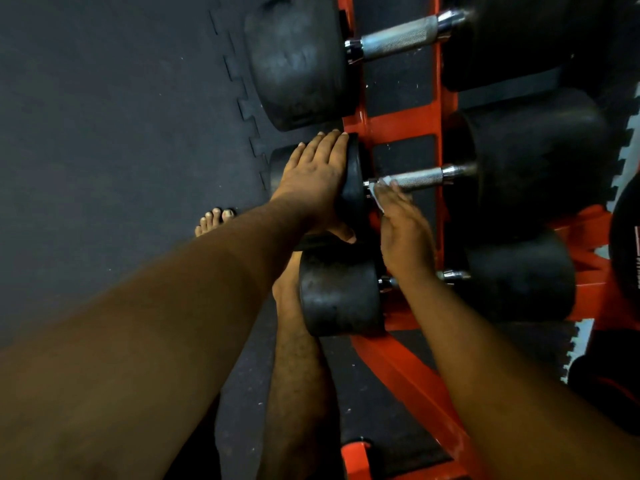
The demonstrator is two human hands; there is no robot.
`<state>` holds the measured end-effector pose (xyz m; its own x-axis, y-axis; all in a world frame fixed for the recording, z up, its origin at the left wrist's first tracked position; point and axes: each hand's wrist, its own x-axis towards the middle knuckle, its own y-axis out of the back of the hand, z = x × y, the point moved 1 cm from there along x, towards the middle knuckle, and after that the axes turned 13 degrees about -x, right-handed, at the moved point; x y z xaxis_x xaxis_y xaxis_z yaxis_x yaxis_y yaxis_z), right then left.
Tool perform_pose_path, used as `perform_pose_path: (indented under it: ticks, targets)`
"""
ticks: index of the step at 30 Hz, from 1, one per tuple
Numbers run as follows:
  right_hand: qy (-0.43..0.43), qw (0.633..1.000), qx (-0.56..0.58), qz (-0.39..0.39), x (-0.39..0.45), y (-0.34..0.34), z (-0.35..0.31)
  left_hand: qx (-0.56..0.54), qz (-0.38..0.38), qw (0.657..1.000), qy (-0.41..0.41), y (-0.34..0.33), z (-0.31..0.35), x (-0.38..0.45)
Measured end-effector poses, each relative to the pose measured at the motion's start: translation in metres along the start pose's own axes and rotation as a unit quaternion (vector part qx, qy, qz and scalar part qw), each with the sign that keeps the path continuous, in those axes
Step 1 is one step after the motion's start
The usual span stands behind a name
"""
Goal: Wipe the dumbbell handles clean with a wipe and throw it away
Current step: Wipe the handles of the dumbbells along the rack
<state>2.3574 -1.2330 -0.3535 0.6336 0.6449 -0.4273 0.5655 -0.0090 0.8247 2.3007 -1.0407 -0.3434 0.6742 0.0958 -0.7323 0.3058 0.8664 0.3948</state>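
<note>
Three black dumbbells lie across a red rack (391, 119). My left hand (313, 178) lies flat over the near head (353, 181) of the middle dumbbell, fingers spread on it. My right hand (403, 230) presses a white wipe (377, 194) against the near end of that dumbbell's knurled metal handle (424, 176). The wipe is mostly hidden under my fingers. The upper dumbbell's handle (401, 36) is bare. My right wrist covers most of the lower dumbbell's handle (453, 274).
Dark interlocking rubber mats (121, 116) cover the floor to the left. My bare feet (214, 220) stand close to the rack, and one leg (298, 393) is beside the lower dumbbell's head (341, 292). More dark weights (623, 244) sit at the right edge.
</note>
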Motion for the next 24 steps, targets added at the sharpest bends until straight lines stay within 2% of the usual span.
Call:
perform_pose_path:
  ticks: [1,2,3,6,8,9,11,13,16,18,24]
  targets:
    - [-0.072,0.993,0.081,0.036,-0.007,0.001,-0.006,0.002,0.001,1.000,0.001,0.000,0.000,0.000]
    - [-0.160,0.971,0.162,0.068,-0.008,0.002,-0.013,0.003,0.002,1.000,0.001,0.000,0.000,-0.001]
    - [-0.255,0.930,0.248,0.095,-0.006,0.003,-0.020,0.003,0.002,1.000,0.002,0.001,0.000,0.000]
    - [-0.478,0.735,0.454,0.160,0.005,0.003,-0.039,0.004,-0.001,1.000,0.001,0.002,0.001,-0.001]
    - [-0.565,0.632,0.502,0.170,0.010,0.008,-0.042,0.004,-0.002,1.000,0.002,0.001,0.001,-0.001]
    - [-0.590,0.594,0.517,0.181,0.016,0.011,-0.039,0.005,0.000,1.000,0.003,0.001,0.001,-0.001]
    - [-0.602,0.542,0.547,0.213,0.040,0.019,-0.034,0.007,0.001,1.000,0.003,0.000,0.001,0.000]
    - [-0.583,0.542,0.572,0.199,0.067,0.033,-0.035,0.005,0.001,1.000,0.005,0.000,0.000,0.001]
    - [-0.574,0.579,0.557,0.158,0.083,0.040,-0.031,0.000,-0.002,1.000,0.005,-0.001,-0.001,0.001]
    - [-0.554,0.591,0.570,0.141,0.081,0.044,-0.025,-0.005,-0.001,1.000,0.004,-0.001,-0.002,0.002]
    - [-0.530,0.598,0.585,0.139,0.079,0.049,-0.018,-0.003,0.000,1.000,-0.001,-0.001,-0.003,0.003]
